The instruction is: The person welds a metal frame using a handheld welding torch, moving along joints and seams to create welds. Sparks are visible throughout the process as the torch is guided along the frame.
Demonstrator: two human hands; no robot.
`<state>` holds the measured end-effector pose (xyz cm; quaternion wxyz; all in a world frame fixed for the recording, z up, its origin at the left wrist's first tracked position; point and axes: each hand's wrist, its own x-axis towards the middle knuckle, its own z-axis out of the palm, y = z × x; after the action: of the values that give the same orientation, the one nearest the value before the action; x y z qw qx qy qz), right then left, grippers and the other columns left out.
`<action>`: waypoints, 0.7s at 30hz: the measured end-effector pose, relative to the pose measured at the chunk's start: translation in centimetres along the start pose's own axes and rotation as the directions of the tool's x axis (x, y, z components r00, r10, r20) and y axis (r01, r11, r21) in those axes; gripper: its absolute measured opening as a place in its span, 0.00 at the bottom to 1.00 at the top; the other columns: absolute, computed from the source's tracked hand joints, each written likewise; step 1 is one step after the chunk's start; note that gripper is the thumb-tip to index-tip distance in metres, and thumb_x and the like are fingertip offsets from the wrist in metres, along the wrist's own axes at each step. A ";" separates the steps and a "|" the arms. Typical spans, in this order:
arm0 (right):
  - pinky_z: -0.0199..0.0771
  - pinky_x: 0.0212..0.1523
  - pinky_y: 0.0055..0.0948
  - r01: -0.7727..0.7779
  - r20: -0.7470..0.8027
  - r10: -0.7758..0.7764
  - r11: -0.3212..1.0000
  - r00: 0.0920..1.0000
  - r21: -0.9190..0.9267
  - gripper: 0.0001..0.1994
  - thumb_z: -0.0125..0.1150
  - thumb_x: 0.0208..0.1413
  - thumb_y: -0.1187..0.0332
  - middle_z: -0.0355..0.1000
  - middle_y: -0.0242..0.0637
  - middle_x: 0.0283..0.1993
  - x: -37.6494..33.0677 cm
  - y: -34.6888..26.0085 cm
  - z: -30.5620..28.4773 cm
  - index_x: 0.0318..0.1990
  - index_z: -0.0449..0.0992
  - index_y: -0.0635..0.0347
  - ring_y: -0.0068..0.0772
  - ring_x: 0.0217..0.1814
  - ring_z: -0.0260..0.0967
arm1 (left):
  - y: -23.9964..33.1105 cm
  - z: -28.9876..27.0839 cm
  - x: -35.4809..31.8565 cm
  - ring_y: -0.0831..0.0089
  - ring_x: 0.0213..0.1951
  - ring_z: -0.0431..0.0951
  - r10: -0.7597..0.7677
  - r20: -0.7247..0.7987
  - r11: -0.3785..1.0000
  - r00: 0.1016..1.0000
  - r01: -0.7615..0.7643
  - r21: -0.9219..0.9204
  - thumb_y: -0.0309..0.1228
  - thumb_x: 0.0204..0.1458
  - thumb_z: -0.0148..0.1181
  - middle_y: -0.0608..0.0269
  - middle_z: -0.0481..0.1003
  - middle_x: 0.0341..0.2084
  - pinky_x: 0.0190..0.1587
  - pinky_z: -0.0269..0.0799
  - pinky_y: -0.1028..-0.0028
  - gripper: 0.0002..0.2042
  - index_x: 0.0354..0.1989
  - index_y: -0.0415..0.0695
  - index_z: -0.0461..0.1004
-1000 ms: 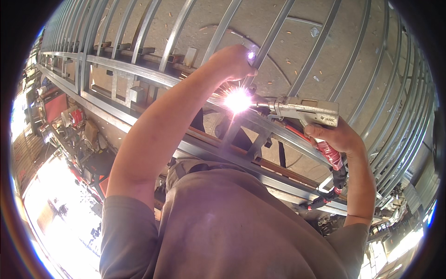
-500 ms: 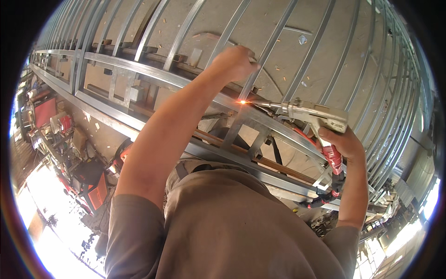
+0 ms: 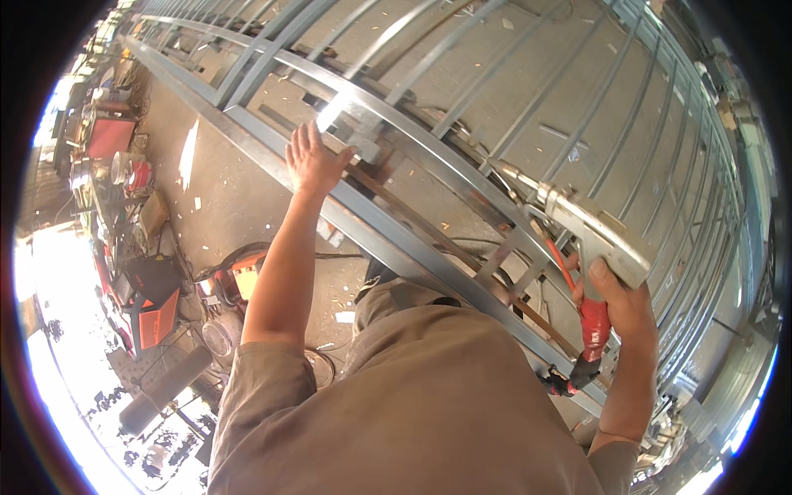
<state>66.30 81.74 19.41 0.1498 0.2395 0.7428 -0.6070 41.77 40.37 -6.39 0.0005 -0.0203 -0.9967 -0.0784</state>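
Observation:
My right hand [image 3: 620,299] is wrapped round the handle of a silver welding gun [image 3: 592,231], whose grip is bound in red tape. The gun's nozzle points up and left, close to a long rail of the metal frame [image 3: 396,120]; no spark shows at the tip. Fingers spread, my left hand [image 3: 313,163] is at the near rail [image 3: 375,214] of the frame. It seems to hold nothing; whether its palm rests on the metal I cannot tell. Near its fingertips is a small grey metal block [image 3: 360,151].
Many parallel metal bars [image 3: 540,103] stretch away beyond the rail. On the floor to the left stand an orange and black machine [image 3: 153,301] and a red panel [image 3: 110,137] among clutter. A dark cable trails from the gun's handle.
My left hand has left the far bars, coming left and nearer with its fingers spreading. The spark at the nozzle has gone out. My right hand keeps the gun; the whole view has turned.

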 end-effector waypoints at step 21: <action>0.83 0.43 0.47 0.390 0.093 -0.453 0.627 0.887 -0.674 0.33 0.71 0.52 0.65 0.81 0.50 0.43 20.9 -3.4 30.3 0.67 0.67 0.49 0.59 0.45 0.80 | -1.2 -1.0 2.0 0.53 0.80 0.43 0.043 0.290 0.990 0.956 -0.001 -0.143 0.64 0.56 0.57 0.45 0.56 0.75 0.78 0.23 0.43 0.52 0.78 0.37 0.48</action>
<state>44.82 55.35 4.90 0.0481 0.0137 0.9520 -0.3021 39.77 39.06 -5.57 -0.1473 -0.0428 -0.9775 -0.1450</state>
